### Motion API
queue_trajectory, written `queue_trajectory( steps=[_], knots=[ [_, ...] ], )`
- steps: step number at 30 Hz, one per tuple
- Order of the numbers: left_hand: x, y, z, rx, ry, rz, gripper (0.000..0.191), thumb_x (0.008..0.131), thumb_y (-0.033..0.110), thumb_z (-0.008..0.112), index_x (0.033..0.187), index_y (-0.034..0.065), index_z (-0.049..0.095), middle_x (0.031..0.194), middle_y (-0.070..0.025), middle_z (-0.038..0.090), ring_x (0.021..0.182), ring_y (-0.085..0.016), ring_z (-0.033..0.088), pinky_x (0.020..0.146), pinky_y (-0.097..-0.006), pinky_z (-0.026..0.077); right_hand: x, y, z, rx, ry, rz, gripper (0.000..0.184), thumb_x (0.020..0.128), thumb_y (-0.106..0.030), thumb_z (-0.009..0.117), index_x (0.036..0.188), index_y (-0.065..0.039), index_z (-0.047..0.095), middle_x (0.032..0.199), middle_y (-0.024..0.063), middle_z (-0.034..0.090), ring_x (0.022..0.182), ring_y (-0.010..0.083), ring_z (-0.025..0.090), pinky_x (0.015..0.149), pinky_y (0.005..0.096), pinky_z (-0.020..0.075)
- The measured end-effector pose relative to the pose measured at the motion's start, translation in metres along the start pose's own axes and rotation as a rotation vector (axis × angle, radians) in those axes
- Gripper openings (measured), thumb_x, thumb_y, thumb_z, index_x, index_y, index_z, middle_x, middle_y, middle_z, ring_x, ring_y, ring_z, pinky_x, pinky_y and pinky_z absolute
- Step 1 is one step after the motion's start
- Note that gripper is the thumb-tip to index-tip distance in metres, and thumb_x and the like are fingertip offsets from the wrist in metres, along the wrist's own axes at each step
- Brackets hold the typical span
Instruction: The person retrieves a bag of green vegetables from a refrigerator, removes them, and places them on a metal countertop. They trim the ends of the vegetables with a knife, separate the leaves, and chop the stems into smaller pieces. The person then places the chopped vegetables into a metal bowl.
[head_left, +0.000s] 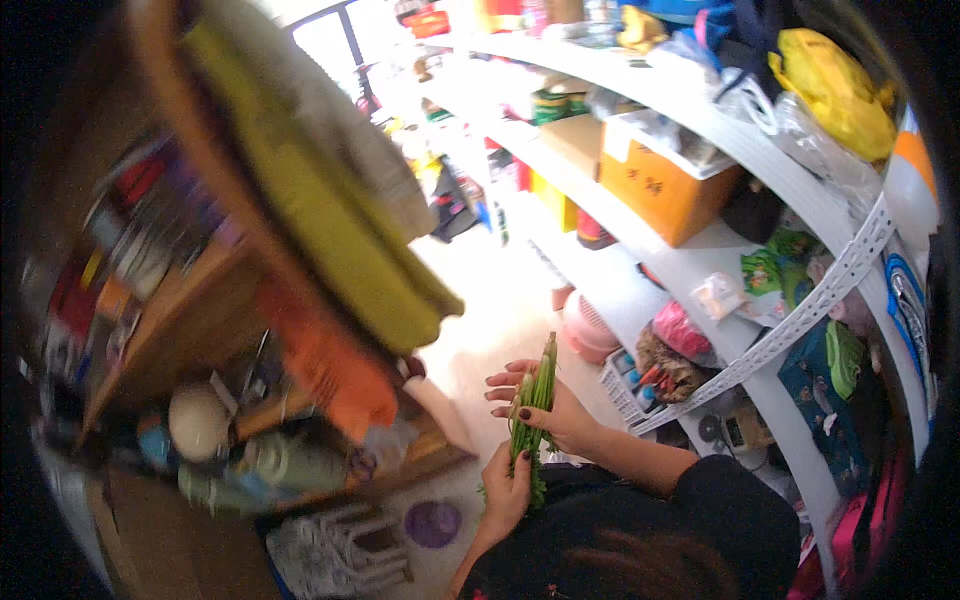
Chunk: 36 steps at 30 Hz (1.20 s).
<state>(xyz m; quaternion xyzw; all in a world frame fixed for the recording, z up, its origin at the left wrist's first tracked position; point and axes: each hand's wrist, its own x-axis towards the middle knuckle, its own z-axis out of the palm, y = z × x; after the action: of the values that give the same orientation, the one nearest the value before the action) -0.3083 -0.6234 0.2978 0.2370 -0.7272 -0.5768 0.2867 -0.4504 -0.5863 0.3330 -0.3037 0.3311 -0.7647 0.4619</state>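
A bunch of leafy green herbs (536, 397) with long stems is held in front of my dark top. Its cut stem ends point up and away from me; the leaves hang near my body. My left hand (507, 480) grips the lower, leafy part, thumb across the front. Higher up, my right hand (566, 424) holds the stems, with its thumb over them and its fingers spread behind, partly hidden by the bunch. Both hands have dark nail polish.
White shelving (645, 202) with an orange box (664, 184), bags and baskets runs along my right. On my left stands a wooden shelf unit (172, 322), blurred, with folded yellow-green cloth (322, 210) and an orange cloth (337, 367). A purple round object (433, 523) is low down.
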Motion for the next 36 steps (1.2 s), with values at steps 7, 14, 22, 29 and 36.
queue_trajectory(
  steps=[7,14,22,29,36],
  knots=[
    [0.178,-0.011,0.079,0.064,-0.365,-0.047,0.022,0.094,0.016,0.048,0.106,-0.0008,0.057,0.074,-0.0119,0.056,0.066,-0.018,0.053,0.063,-0.0318,0.044,0.073,-0.085,-0.131,-0.144,0.361,-0.157,0.024,0.093,-0.004,0.051,0.115,0.0,0.043,0.105,0.0111,0.058,0.1,0.022,0.06,0.09,0.0355,0.0492],
    [0.347,-0.027,0.105,0.094,-0.367,0.086,0.023,0.091,0.01,0.05,0.109,-0.0016,0.058,0.097,-0.018,0.062,0.09,-0.03,0.059,0.081,-0.0353,0.046,0.185,-0.099,-0.21,-0.213,0.481,-0.274,0.022,0.091,0.0,0.053,0.111,-0.001,0.046,0.101,0.0094,0.058,0.099,0.0211,0.06,0.087,0.0337,0.0497],
    [0.569,-0.044,0.097,0.09,-0.178,0.604,0.017,0.079,0.001,0.063,0.096,-0.001,0.065,0.099,-0.0146,0.064,0.097,-0.028,0.059,0.087,-0.0354,0.045,0.373,-0.125,-0.263,-0.325,0.505,-0.325,0.026,0.09,0.0,0.056,0.114,0.004,0.047,0.109,0.0103,0.059,0.103,0.0163,0.058,0.092,0.0292,0.0465],
    [0.696,-0.07,0.022,0.066,-0.045,0.307,0.018,0.08,0.004,0.066,0.097,-0.0015,0.065,0.095,-0.0171,0.065,0.085,-0.031,0.064,0.077,-0.0343,0.05,0.562,-0.082,-0.278,-0.248,0.352,-0.222,0.025,0.088,0.004,0.056,0.11,0.0,0.048,0.106,0.0116,0.059,0.105,0.0229,0.06,0.092,0.0345,0.0476],
    [0.8,-0.14,-0.071,0.186,0.31,0.105,0.025,0.088,0.003,0.055,0.112,0.0001,0.059,0.096,-0.0194,0.064,0.085,-0.032,0.063,0.074,-0.0349,0.049,0.746,0.006,-0.271,0.025,0.163,0.042,0.015,0.09,0.003,0.048,0.105,-0.002,0.05,0.098,0.0045,0.056,0.091,0.0135,0.058,0.084,0.0281,0.0474]
  ],
)
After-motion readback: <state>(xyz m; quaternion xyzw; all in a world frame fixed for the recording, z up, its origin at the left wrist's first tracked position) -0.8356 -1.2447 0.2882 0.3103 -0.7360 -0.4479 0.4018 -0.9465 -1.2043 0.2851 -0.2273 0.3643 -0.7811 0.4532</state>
